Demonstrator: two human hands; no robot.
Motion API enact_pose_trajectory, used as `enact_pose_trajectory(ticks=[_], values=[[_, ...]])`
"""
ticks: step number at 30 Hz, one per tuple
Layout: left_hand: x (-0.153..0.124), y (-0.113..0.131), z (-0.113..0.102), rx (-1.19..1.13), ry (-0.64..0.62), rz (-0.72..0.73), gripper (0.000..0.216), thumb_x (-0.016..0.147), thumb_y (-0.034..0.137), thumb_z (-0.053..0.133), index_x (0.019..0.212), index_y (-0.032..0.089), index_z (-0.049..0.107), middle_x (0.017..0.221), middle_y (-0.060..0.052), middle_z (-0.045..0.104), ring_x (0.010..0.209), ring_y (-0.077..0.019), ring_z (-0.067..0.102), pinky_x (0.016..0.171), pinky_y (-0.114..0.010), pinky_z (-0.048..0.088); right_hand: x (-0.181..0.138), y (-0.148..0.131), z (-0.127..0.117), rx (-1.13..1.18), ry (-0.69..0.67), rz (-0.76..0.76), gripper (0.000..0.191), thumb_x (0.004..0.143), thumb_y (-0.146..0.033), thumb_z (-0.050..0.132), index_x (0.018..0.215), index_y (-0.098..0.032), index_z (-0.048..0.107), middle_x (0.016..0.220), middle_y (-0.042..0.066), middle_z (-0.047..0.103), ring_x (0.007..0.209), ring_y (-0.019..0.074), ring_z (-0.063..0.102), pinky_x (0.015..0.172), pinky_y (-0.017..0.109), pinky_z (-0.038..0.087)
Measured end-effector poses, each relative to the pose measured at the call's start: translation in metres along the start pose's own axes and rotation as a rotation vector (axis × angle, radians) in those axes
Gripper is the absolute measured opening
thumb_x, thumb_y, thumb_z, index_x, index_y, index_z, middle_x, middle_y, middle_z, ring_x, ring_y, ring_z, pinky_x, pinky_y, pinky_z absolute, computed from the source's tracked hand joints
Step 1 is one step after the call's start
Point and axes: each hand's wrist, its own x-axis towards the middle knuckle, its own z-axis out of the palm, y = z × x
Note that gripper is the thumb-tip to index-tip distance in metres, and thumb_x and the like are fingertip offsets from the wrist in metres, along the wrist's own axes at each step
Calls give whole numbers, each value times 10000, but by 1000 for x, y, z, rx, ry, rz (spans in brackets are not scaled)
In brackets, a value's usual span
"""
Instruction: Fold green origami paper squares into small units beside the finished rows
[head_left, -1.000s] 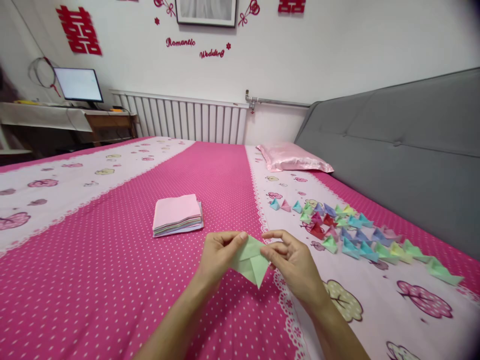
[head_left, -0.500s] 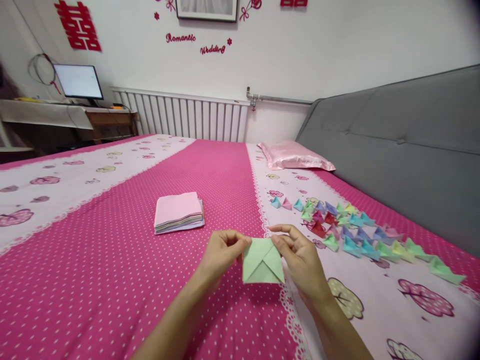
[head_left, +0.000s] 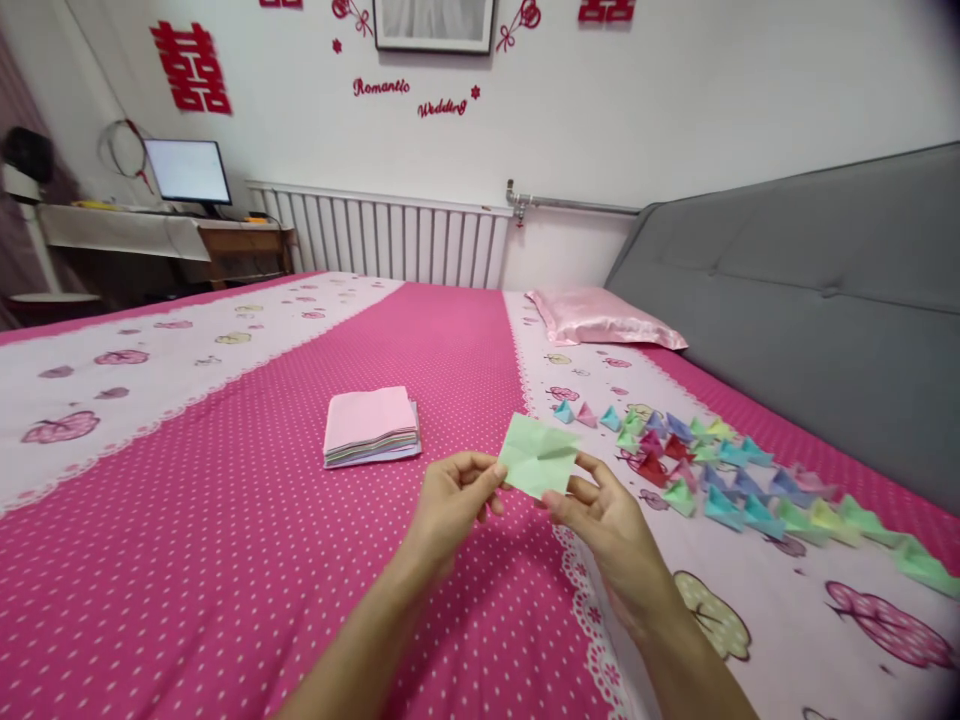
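A light green square of folded paper (head_left: 537, 456) is held up above the bed between my two hands, its creased face toward me and tilted. My left hand (head_left: 457, 500) pinches its left corner between thumb and fingers. At the lower right edge, my right hand (head_left: 600, 510) has its thumb in front and its fingers behind. Left of the hands lies a stack of coloured paper sheets (head_left: 371, 428), pink on top. Many small folded paper boats (head_left: 724, 510) in green, blue, red, yellow and purple stand in rows to the right.
The bed has a pink dotted sheet (head_left: 247, 560) with white patterned bands. A pink satin pillow (head_left: 607, 318) lies near the grey headboard (head_left: 825, 240). A radiator (head_left: 390, 235) runs along the wall, and a monitor (head_left: 187, 172) stands on the desk at far left.
The green paper has been turned and raised; its crossing flaps faced me before, and now a flatter creased face shows. My right hand has shifted to the lower edge. The view has swung slightly left.
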Motion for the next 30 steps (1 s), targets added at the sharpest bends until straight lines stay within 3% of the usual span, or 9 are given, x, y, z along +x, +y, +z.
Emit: enact_pose_trajectory(ticks=[7, 11, 17, 20, 24, 30], values=[[-4, -5, 8, -55, -118, -45, 273, 609, 335, 705, 706, 111, 583, 602, -24, 627, 439, -65, 495, 435, -177, 352, 3, 1, -6, -177, 148, -163, 485, 698, -354, 632, 1110, -191, 436, 623, -17, 586, 580, 136, 544, 574, 249, 424], [-3, -2, 6, 4, -124, -25, 267, 607, 354, 702, 665, 114, 600, 530, -9, 593, 461, -77, 505, 450, -174, 352, 1, -3, -7, -277, 130, -222, 418, 718, -325, 612, 1077, -196, 442, 604, -30, 567, 534, 123, 516, 580, 258, 423], [-2, 2, 3, -11, -144, 2, 259, 624, 281, 696, 835, 136, 660, 694, -48, 662, 589, -109, 562, 461, -169, 342, 0, -4, -6, -377, 77, -252, 379, 736, -278, 592, 1082, -212, 452, 641, -19, 589, 611, 148, 568, 614, 273, 430], [-1, 0, 2, 3, -125, 10, 240, 617, 256, 694, 824, 138, 678, 663, -41, 666, 525, -97, 528, 434, -175, 321, -1, -3, -5, -405, 75, -277, 407, 734, -266, 591, 1117, -228, 457, 754, 16, 618, 717, 174, 591, 650, 297, 448], [1, -3, 2, -2, -86, 24, 218, 610, 230, 688, 802, 128, 684, 700, -50, 677, 528, -98, 520, 478, -195, 373, -1, -2, -6, -423, 28, -364, 403, 714, -261, 610, 1102, -269, 500, 1074, 61, 570, 961, 216, 543, 691, 311, 473], [0, 1, 5, -72, -68, 62, 194, 613, 171, 676, 803, 135, 686, 719, -41, 682, 667, -140, 590, 644, -235, 446, -3, -6, -8, -350, -48, -363, 369, 734, -262, 604, 1090, -262, 510, 1112, 65, 556, 993, 219, 528, 713, 313, 474]])
